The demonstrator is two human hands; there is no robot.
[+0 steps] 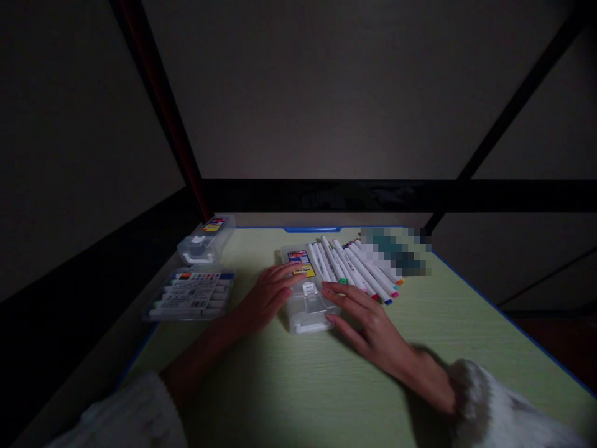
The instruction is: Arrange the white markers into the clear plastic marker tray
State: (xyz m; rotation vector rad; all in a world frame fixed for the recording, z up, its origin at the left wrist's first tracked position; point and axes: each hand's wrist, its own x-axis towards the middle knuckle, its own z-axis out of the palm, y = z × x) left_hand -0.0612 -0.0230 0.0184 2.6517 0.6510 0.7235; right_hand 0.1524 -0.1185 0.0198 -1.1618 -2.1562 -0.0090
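A clear plastic marker case (pixel 310 308) with a white handle and a yellow, blue and red label lies on the table between my hands. Its lid looks closed, with the white latch toward me. My left hand (pixel 273 292) rests along its left side, fingers stretched over the label. On the right side, my right hand (pixel 366 317) has its fingers spread, the tips touching the case's edge. Beside the case, several white markers (pixel 347 267) with coloured ends lie loose in a slanted row, close to my right fingers.
At the left edge of the light green table (pixel 289 386) is a clear case full of markers (pixel 193 295). Behind it stands another clear case (pixel 208 239) with a handle. A pixelated dark green patch (pixel 396 252) covers something at the back right.
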